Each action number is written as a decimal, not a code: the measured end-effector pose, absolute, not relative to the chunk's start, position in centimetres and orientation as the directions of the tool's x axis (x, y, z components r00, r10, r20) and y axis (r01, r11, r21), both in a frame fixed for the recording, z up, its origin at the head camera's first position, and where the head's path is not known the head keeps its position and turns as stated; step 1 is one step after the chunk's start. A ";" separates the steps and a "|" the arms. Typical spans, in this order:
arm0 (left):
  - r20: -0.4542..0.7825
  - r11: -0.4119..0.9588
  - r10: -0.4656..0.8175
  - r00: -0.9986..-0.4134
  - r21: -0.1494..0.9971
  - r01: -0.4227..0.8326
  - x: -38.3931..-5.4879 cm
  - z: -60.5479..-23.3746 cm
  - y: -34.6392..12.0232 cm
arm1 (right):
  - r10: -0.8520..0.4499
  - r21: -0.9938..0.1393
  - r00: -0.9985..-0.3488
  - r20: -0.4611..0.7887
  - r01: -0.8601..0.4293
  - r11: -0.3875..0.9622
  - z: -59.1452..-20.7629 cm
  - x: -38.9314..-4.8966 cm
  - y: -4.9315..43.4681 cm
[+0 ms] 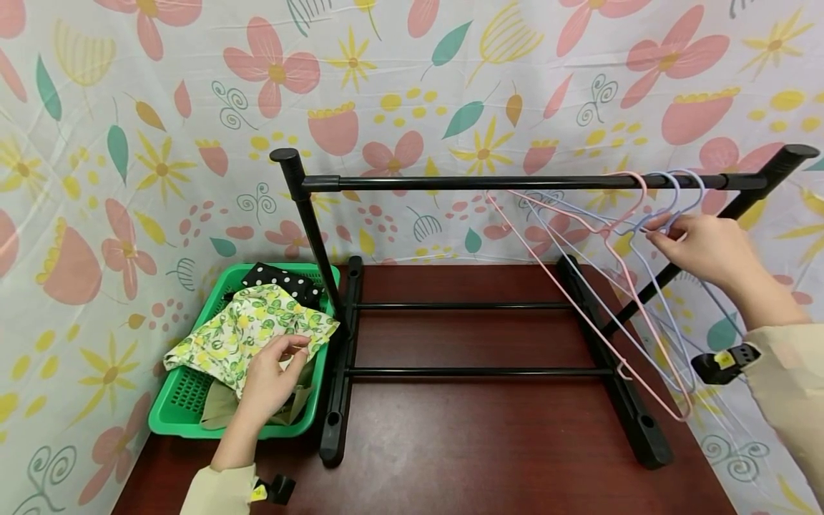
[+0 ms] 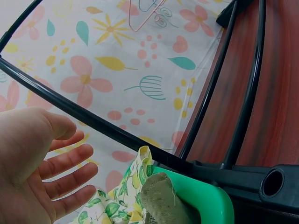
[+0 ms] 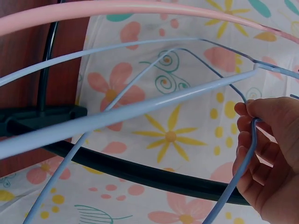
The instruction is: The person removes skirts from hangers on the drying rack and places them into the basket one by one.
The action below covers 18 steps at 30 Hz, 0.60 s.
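Observation:
My right hand (image 1: 711, 250) pinches the neck of the rightmost blue hanger (image 3: 241, 170), just below its hook. A second blue hanger (image 3: 121, 112) and a pink hanger (image 3: 117, 6) hang to its left on the rod (image 1: 412, 184) of a black rack. Over a green basket (image 1: 169, 411) at the left, my left hand (image 1: 270, 379) hovers with fingers loosely bent and nothing in them. Beneath it lies a yellow-green lemon-print cloth (image 1: 247, 322). In the left wrist view, a gap shows between fingertips and cloth. Black polka-dot (image 1: 283, 280) and olive cloths (image 1: 219, 406) share the basket.
The rack stands on a dark red-brown table (image 1: 476, 443), its left foot (image 1: 335, 429) right beside the basket. Two low crossbars (image 1: 476, 373) join the feet. A flower-printed sheet (image 1: 412, 86) rises behind and at both sides.

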<state>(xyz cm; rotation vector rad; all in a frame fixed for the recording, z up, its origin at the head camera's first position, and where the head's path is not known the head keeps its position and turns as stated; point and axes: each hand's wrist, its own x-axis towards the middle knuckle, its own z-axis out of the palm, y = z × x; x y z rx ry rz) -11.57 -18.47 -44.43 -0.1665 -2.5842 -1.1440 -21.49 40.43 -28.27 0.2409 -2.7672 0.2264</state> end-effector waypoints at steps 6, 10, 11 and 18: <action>0.315 0.675 -0.017 -0.949 0.703 0.221 -11.6 -44.4 -18.4 | -0.133 -0.121 -0.932 0.336 -0.182 0.976 -28.4 -21.5 40.4; 0.314 0.676 -0.010 -0.949 0.702 0.225 -11.6 -44.4 -18.3 | -0.124 -0.125 -0.944 0.306 -0.169 0.978 -28.3 -21.7 40.1; 0.314 0.676 -0.006 -0.949 0.701 0.228 -11.6 -44.4 -18.3 | -0.121 -0.125 -0.946 0.299 -0.164 0.979 -28.3 -21.7 40.0; 0.325 0.693 0.038 -0.945 0.672 0.259 -12.1 -43.9 -18.2 | -0.099 -0.139 -0.954 0.281 -0.143 0.980 -28.4 -21.8 39.8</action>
